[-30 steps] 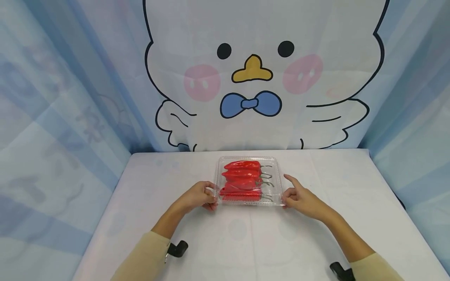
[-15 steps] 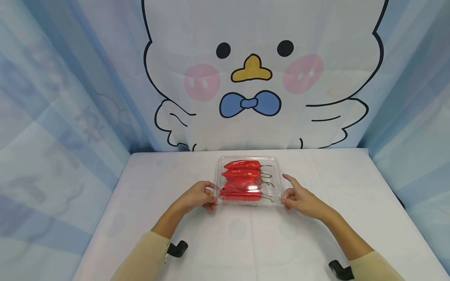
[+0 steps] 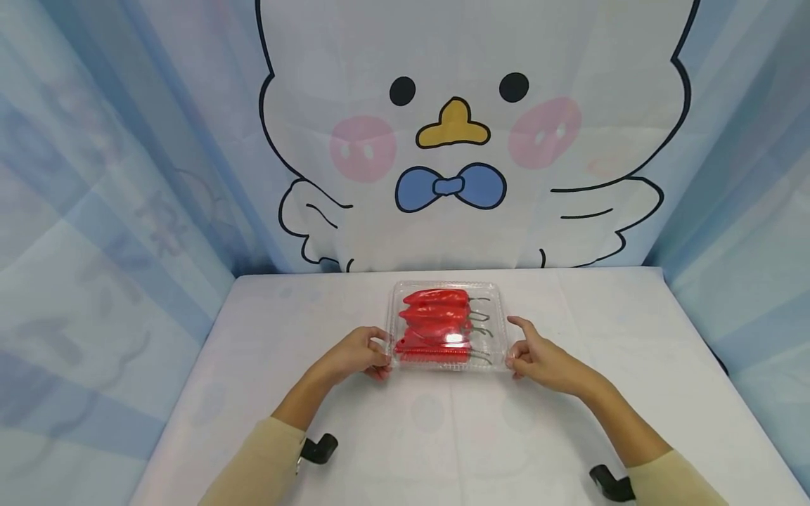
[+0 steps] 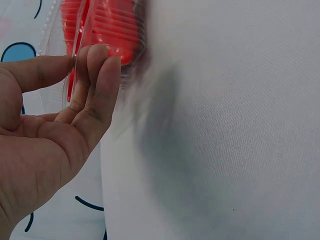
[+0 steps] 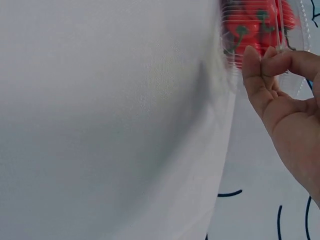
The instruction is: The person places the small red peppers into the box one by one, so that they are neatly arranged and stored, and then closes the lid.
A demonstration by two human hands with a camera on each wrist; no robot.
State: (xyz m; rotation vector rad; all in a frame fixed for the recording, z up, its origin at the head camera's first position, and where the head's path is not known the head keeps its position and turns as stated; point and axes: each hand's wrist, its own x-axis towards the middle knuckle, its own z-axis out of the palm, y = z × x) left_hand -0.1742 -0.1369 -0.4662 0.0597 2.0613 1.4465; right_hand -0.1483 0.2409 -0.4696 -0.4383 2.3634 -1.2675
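Note:
A clear plastic clamshell box [image 3: 501, 309] lies near the back of the white table, its lid down over several red peppers [image 3: 436, 314]. The peppers lie in a row with their green stems toward the right. At the box's near left corner, my left hand [image 3: 354, 353] pinches the rim between thumb and fingers. My right hand [image 3: 544, 360] pinches the rim at the near right corner, its index finger raised off the box. In the left wrist view, the thumb and fingertips [image 4: 109, 65] meet at the clear edge. The right wrist view shows a like pinch beside the stems [image 5: 242, 30].
A white cloth covers the table [image 3: 455, 436]. Behind it hangs a curtain with a cartoon bird [image 3: 453, 130], and blue curtains [image 3: 95, 232] stand on both sides. A black wrist mount [image 3: 319, 448] sits by the left sleeve, another [image 3: 612, 483] by the right.
My right hand and forearm have shifted very slightly, and the raised index finger has dipped a little. A bright glint has appeared on the lid. My left hand stays in place.

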